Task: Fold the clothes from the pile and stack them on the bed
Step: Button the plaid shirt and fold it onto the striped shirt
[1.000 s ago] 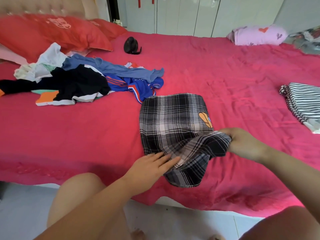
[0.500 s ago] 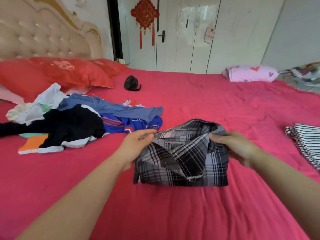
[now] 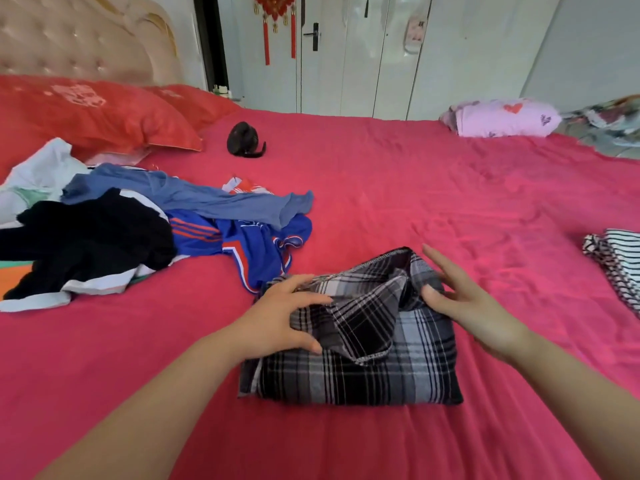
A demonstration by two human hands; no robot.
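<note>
A black-and-white plaid garment (image 3: 360,372) lies folded into a thick bundle on the pink bed sheet (image 3: 433,209) in front of me, with a loose flap standing up on top. My left hand (image 3: 280,317) rests on its left side, fingers spread and lightly curved over the cloth. My right hand (image 3: 464,299) is at its right edge with straight fingers, thumb touching the fabric. The pile of unfolded clothes (image 3: 114,233), black, blue and white, lies to the left. A folded striped garment (image 3: 620,265) lies at the right edge.
Red pillows (image 3: 97,116) and a padded headboard are at the far left. A small black object (image 3: 244,140) sits beyond the pile. A pink folded bundle (image 3: 502,117) lies at the bed's far right corner. White wardrobe doors stand behind.
Both hands have let go of the plaid garment's upper edge and opened over it. The garment now lies flatter on the bed, and the view has moved closer.
</note>
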